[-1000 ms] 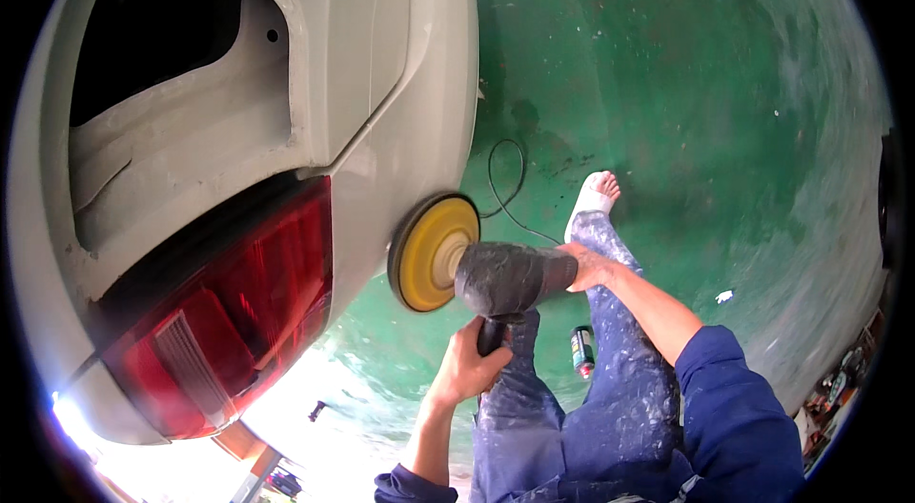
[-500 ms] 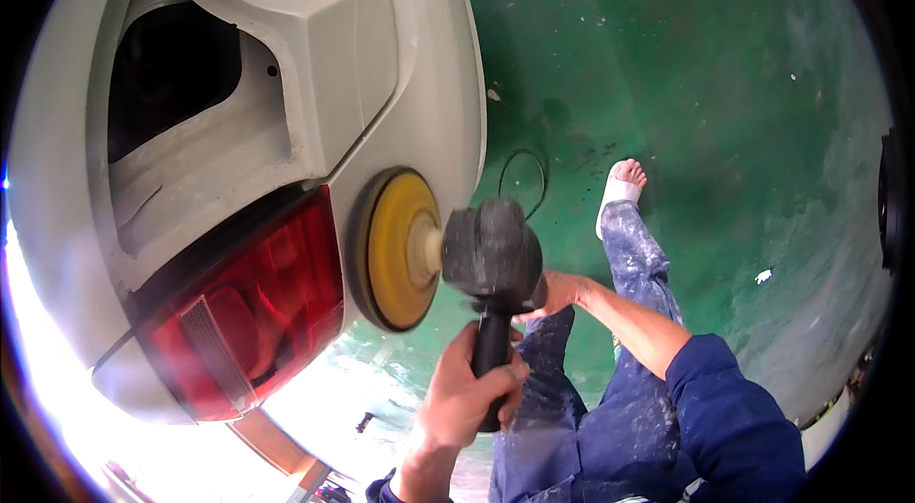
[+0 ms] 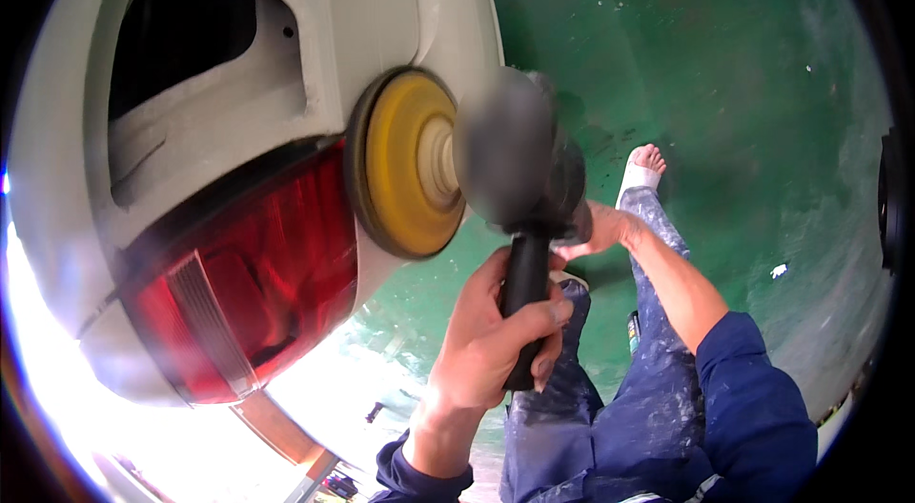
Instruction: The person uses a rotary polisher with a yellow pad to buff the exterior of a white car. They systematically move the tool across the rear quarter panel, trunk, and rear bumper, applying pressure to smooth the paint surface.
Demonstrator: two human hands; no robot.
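So the polisher has its yellow pad pressed flat against the white car body, right above the red tail light. Left hand has its fingers wrapped tight around the black side handle; right hand grips the back of the machine, behind the light. The panel looks dull and dusty, so I'd say there's plenty of sanding left.

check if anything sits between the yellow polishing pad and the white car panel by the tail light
Nothing visible does. The yellow pad of the polisher lies edge-on against the white car body, just above the red tail light. The left hand grips the black side handle; the right hand is behind the tool's body.
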